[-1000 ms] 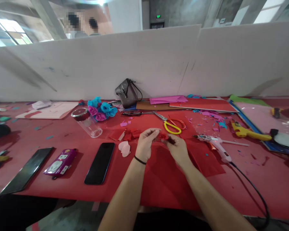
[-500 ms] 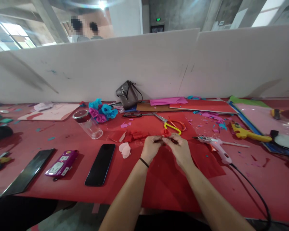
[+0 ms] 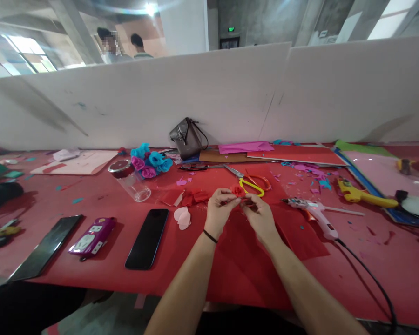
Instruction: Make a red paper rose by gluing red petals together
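A small red paper flower (image 3: 238, 191) is held between my two hands over the red table. My left hand (image 3: 220, 210), a dark band at its wrist, pinches the flower's left side with thumb and fingers. From the right, my right hand (image 3: 260, 215) has its fingertips closed on the flower's lower right edge. Just beyond lie yellow-handled scissors (image 3: 252, 187). Red paper pieces (image 3: 194, 197) lie left of my left hand, with pale pink petal shapes (image 3: 183, 218) nearer me. A pink glue gun (image 3: 317, 213) rests to the right of my right hand.
A clear jar (image 3: 134, 185) lies beside blue and pink paper flowers (image 3: 150, 160). Phones (image 3: 147, 238) and a purple power strip (image 3: 92, 237) are on the left. A dark bag (image 3: 187, 138) leans on the white partition (image 3: 153, 100). A yellow glue gun (image 3: 366, 195) lies right.
The red flower shows more fully above my fingertips. My left fingers have shifted and lifted a little around it; my right fingers have moved slightly. The whole view has moved a little.
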`<state>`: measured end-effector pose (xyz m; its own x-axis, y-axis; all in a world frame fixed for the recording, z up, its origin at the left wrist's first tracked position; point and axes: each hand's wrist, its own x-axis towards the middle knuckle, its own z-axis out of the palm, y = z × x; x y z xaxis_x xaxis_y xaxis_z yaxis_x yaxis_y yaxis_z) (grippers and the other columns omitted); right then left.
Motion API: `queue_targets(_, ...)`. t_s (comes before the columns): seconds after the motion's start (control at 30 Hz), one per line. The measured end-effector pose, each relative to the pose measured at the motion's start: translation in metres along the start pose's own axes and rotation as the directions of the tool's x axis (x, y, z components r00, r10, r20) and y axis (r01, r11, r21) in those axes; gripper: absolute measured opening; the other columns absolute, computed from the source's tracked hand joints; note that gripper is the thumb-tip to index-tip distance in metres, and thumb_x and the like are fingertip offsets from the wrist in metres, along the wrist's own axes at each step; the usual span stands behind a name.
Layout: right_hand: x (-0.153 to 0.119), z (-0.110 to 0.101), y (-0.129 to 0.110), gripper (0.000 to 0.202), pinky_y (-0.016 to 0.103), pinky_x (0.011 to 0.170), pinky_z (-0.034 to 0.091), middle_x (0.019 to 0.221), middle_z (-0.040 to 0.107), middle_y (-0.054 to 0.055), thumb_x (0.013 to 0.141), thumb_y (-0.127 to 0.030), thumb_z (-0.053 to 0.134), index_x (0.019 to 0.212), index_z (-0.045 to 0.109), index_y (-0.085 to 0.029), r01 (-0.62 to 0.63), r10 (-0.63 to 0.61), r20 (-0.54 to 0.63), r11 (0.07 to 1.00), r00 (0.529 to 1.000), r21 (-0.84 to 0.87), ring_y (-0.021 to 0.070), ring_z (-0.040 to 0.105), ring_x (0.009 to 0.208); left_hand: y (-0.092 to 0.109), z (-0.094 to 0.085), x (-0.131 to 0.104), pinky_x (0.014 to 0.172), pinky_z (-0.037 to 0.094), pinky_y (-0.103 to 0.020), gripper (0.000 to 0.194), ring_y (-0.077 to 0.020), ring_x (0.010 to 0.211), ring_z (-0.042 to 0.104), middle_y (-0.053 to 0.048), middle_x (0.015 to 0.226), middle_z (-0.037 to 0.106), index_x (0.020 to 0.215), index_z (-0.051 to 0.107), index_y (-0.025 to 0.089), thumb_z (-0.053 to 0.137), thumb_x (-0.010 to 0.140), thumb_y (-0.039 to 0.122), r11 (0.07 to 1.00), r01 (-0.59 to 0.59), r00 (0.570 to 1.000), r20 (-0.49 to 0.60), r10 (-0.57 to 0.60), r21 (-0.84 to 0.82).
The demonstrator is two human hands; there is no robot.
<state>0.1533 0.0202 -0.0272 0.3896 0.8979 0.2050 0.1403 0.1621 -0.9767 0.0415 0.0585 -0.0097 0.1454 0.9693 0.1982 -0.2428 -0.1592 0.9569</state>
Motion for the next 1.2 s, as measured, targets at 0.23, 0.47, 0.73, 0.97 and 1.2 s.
queue_targets(0.23, -0.003, 0.001, -0.007, 0.019, 0.031, 0.071, 0.046, 0.077, 0.07, 0.004, 0.075, -0.036, 0.06, 0.075, 0.071, -0.021, 0.132, -0.129, 0.029, 0.986, 0.991, -0.099, 0.0199, 0.061, 0.075, 0.004, 0.002, -0.003, 0.069, 0.043, -0.025, 0.007, -0.0108, 0.07, 0.053, -0.001, 0.073, 0.059, 0.061, 0.071, 0.017, 0.075, 0.059, 0.022, 0.998, 0.046, 0.997, 0.072, -0.042, -0.052)
queue_targets(0.47, -0.004, 0.001, -0.01, 0.02, 0.032, 0.071, 0.048, 0.076, 0.071, 0.004, 0.074, -0.038, 0.062, 0.075, 0.073, -0.022, 0.119, -0.116, 0.032, 0.989, 0.993, -0.087, 0.0197, 0.062, 0.072, 0.013, 0.003, -0.003, 0.073, 0.047, -0.027, 0.016, -0.0133, 0.07, 0.058, -0.002, 0.069, 0.067, 0.064, 0.07, 0.016, 0.078, 0.054, 0.026, 0.976, 0.145, 0.989, 0.049, -0.139, -0.16)
queue_targets(0.73, -0.004, 0.004, -0.006, 0.017, 0.036, 0.077, 0.051, 0.08, 0.072, 0.003, 0.073, -0.031, 0.059, 0.077, 0.075, -0.025, 0.115, -0.114, 0.056, 0.993, 0.992, -0.028, 0.0207, 0.064, 0.077, 0.012, 0.005, -0.003, 0.066, 0.046, -0.025, 0.019, -0.0104, 0.061, 0.055, -0.001, 0.064, 0.067, 0.063, 0.066, 0.016, 0.078, 0.053, 0.027, 0.972, 0.16, 0.987, 0.021, -0.159, -0.172)
queue_targets(0.97, -0.004, 0.004, -0.001, 0.018, 0.037, 0.078, 0.051, 0.076, 0.07, 0.003, 0.076, -0.034, 0.059, 0.077, 0.075, -0.025, 0.138, -0.137, 0.067, 0.99, 0.988, -0.012, 0.021, 0.064, 0.077, 0.009, 0.005, -0.003, 0.066, 0.045, -0.024, 0.018, -0.0098, 0.061, 0.054, 0.002, 0.062, 0.063, 0.059, 0.061, 0.017, 0.076, 0.056, 0.028, 0.984, 0.121, 0.993, 0.016, -0.12, -0.13)
queue_targets(1.2, -0.004, 0.001, -0.008, 0.021, 0.04, 0.086, 0.046, 0.094, 0.067, 0.006, 0.073, -0.031, 0.063, 0.092, 0.07, -0.025, 0.229, -0.24, -0.039, 0.955, 0.97, -0.19, 0.0234, 0.059, 0.091, 0.007, 0.006, -0.002, 0.061, 0.043, -0.023, 0.022, -0.0081, 0.056, 0.053, 0.003, 0.061, 0.061, 0.064, 0.059, 0.016, 0.075, 0.058, 0.031, 0.979, 0.118, 0.993, -0.002, -0.12, -0.167)
